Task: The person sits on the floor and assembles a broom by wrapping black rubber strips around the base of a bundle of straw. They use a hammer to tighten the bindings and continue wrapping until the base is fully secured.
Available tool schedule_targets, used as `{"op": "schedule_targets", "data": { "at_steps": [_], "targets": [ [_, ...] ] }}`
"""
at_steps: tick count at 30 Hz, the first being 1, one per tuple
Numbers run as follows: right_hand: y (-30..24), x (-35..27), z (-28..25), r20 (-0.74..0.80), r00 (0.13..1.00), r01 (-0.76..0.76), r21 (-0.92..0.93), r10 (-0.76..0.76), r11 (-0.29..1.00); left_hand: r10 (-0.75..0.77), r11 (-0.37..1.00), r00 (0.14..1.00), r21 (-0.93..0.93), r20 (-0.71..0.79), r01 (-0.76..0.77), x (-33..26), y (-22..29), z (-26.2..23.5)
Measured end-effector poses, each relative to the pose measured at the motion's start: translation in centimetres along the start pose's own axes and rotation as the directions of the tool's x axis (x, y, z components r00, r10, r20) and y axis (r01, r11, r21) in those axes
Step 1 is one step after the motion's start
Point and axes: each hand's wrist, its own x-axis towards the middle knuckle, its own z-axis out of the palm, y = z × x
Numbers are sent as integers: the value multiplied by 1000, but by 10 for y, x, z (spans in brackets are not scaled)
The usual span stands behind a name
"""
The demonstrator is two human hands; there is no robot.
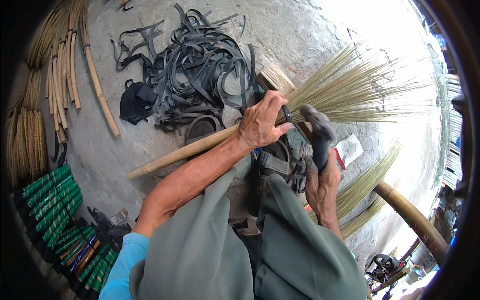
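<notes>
Across my lap lies a broom, its bamboo handle (182,152) pointing left and its stiff straw bristles (350,90) fanning out to the right. My left hand (262,121) is closed round it where handle and bristles meet, thumb stretched toward a black rubber band (287,114) that wraps the binding. A wooden block (276,80) shows just beyond that joint. Closed round the dark grip of a hammer (320,131), my right hand (324,187) is just right of the band. The hammer's head is slightly blurred over the bristles; whether it touches them I cannot tell.
A tangled heap of black rubber strips (200,65) covers the ground ahead, beside a black cloth (137,101). Bamboo-handled brooms (97,82) and green-wrapped bundles (55,200) lie left. More bristles (367,180) and a thick bamboo pole (412,215) are at right.
</notes>
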Motion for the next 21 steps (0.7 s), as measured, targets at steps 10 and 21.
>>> {"op": "schedule_targets", "data": {
  "at_steps": [10, 21],
  "targets": [
    [7, 1, 0, 29, 997, 66, -40, -65, 997, -32, 999, 999, 2, 31, 32, -1, -1, 0],
    [75, -14, 18, 86, 982, -154, -124, 165, 980, -38, 999, 998, -8, 54, 39, 2, -1, -5]
  ]
}}
